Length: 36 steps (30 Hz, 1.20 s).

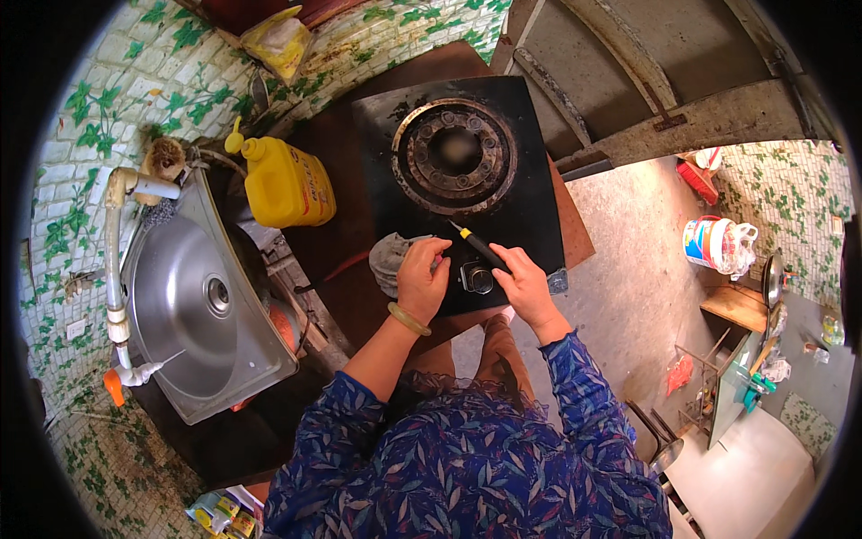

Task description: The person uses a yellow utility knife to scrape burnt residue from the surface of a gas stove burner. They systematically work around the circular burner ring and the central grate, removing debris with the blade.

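My right hand is closed around the black handle of a slim tool with a yellow collar; its thin metal tip points up and left towards the round burner of a black gas stove. My left hand, with a bangle at the wrist, has its fingers curled over the near left part of the stove. A bit of something pink shows at its fingertips; whether it is held cannot be told. Against this hand's left side lies a crumpled grey cloth. The stove's control knob sits between both hands.
Left of the stove stands a yellow pump jug. Further left is a steel sink with a pipe tap. A yellow bag hangs on the wall. At the right, a white bucket and a glass-topped table stand beyond the floor.
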Each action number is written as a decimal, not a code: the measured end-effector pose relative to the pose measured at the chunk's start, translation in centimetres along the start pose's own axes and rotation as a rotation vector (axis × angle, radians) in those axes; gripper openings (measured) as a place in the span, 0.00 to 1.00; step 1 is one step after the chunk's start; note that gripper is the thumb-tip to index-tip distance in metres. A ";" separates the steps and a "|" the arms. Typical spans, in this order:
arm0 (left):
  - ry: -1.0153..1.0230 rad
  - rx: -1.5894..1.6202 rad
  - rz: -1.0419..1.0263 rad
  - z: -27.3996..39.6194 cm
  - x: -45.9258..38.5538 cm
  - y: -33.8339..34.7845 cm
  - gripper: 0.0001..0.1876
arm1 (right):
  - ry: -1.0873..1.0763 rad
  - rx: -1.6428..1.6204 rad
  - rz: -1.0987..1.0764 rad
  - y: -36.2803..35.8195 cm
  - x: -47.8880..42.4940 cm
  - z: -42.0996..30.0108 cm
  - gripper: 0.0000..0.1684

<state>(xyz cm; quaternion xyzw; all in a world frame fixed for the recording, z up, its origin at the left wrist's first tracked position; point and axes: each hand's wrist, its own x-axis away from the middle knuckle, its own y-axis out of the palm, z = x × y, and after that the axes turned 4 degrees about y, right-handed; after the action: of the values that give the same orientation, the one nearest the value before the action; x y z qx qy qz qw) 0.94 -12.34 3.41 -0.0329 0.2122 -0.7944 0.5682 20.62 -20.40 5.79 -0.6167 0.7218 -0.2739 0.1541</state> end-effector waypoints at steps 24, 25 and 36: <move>-0.048 0.013 -0.081 0.2 -0.8 0.0 0.14 | 0.135 -0.061 0.397 0.5 1.5 1.5 0.23; -0.051 0.005 -0.083 0.2 -0.8 0.0 0.14 | 0.092 -0.028 0.354 0.4 1.3 1.1 0.23; 0.146 -0.186 -0.071 -0.2 -1.7 0.0 0.14 | -0.110 0.283 0.179 -2.4 -1.0 -0.3 0.27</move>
<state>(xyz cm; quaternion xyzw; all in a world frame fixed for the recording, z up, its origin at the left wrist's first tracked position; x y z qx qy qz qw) 1.49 -10.70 3.53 -0.0350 0.3244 -0.7912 0.5172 22.60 -19.54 7.31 -0.5363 0.7185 -0.3239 0.3022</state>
